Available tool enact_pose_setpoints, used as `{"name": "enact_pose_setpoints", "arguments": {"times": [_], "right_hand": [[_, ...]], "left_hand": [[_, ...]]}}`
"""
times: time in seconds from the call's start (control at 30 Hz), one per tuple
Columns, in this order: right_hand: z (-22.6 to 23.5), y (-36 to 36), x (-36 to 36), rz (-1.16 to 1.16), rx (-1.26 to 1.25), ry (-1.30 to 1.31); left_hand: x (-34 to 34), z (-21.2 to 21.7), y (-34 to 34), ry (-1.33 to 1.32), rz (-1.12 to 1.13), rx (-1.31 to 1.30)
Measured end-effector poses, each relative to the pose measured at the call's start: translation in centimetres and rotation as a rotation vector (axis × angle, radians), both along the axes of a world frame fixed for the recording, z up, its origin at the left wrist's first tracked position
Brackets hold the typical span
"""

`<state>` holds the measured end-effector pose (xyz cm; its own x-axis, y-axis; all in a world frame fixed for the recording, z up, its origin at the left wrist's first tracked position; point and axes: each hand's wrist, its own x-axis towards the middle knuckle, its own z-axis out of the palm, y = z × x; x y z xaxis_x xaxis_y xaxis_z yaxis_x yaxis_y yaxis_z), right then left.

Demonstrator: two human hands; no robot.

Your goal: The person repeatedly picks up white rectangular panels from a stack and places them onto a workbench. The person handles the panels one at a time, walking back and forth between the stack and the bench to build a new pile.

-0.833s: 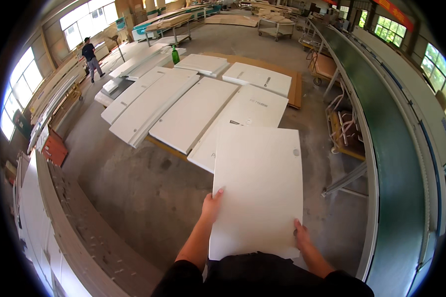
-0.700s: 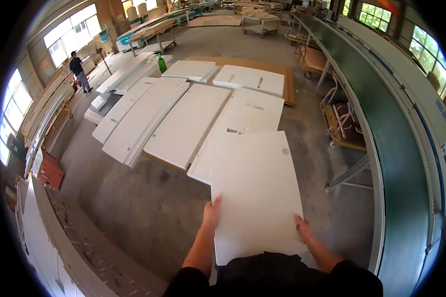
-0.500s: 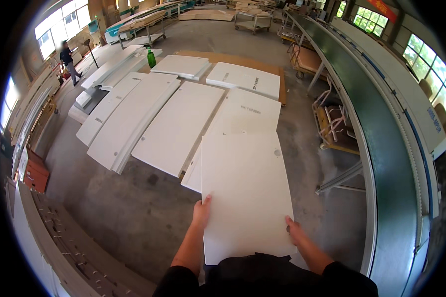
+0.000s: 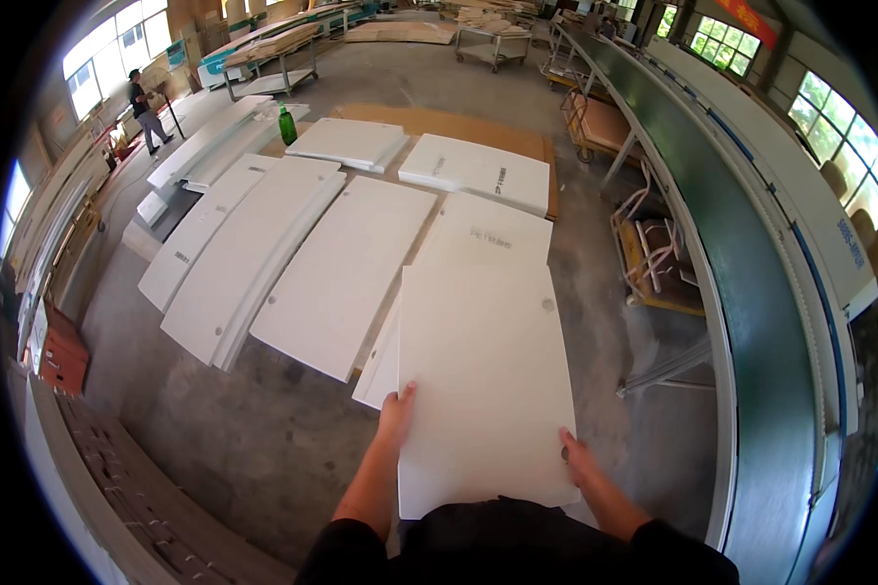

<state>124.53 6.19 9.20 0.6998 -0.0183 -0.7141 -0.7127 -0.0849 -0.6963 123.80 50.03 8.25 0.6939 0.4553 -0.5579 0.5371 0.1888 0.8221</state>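
I hold a white cabinet door panel (image 4: 483,380) in front of my body with both hands. My left hand (image 4: 396,411) grips its left edge, thumb on the face and the other fingers mostly hidden. On the right edge my right hand (image 4: 578,456) is closed the same way, beside a small round hole. Another round hole shows near the panel's far right corner. Past its far end lies a white panel (image 4: 488,234) with faint print, partly covered from view. Left of that, a wide white panel (image 4: 346,273) rests low on a stack.
More white panels (image 4: 254,249) lie in stacks to the left. A green bottle (image 4: 287,125) stands behind them. Along the right runs a long machine with a green bed (image 4: 741,292), with trolleys (image 4: 658,253) beside it. A person (image 4: 144,112) stands at the far left.
The view has shifted slightly, so the stacks appear a little lower and further left. Both hands keep their hold on the panel. The distant person has turned and moved slightly right.
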Motion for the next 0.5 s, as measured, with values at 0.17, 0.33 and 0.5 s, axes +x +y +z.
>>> {"name": "enact_pose_setpoints", "arguments": {"times": [0.17,0.33,0.5], "right_hand": [[1.4,-0.9,1.9,-0.065,-0.035,-0.115],[5.3,-2.8,2.7,-0.102,-0.090,-0.237],[6.6,-7.9,2.9,-0.011,-0.119,-0.267]], "left_hand": [[2.5,4.5,-2.1,-0.024,0.022,-0.021],[3.7,8.6,-4.9,-0.180,0.008,-0.209],[5.0,6.6,-9.8,-0.191,0.151,-0.046]]}}
